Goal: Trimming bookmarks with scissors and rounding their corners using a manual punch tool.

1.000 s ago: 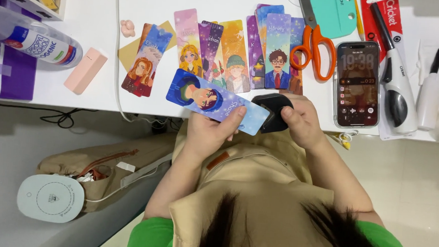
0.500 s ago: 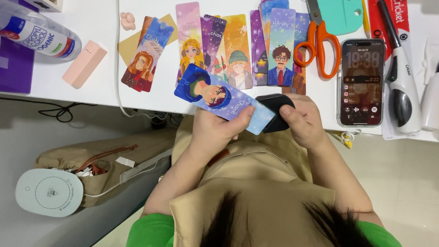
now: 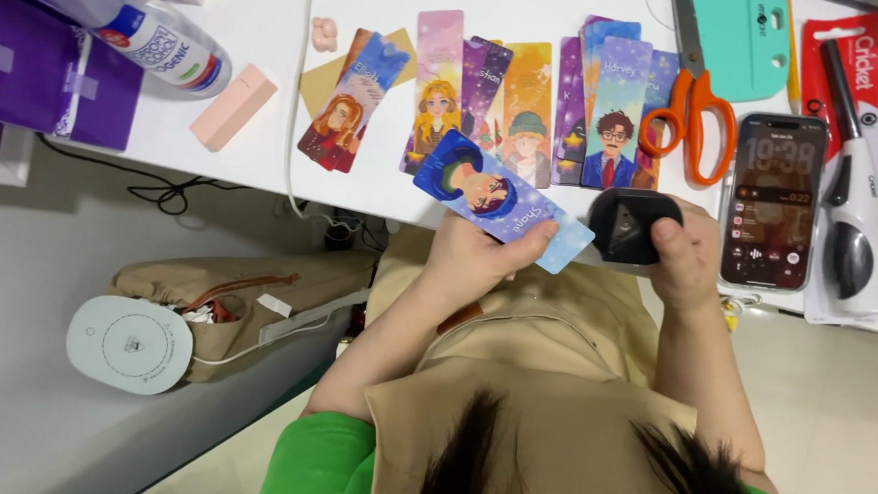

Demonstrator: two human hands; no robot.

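In the head view, the left hand (image 3: 478, 259) was clamped on a blue illustrated paper bookmark (image 3: 502, 200) at the edge of the white table (image 3: 362, 188). The right hand (image 3: 687, 258) gripped a small black corner punch (image 3: 632, 225) just beside the bookmark's end. A row of colourful bookmarks (image 3: 526, 106), orange-handled scissors (image 3: 689, 105) and a black smartphone (image 3: 774, 199) lay on the table. Below, a tan bag (image 3: 226, 301) sat on the pale floor (image 3: 30, 406).
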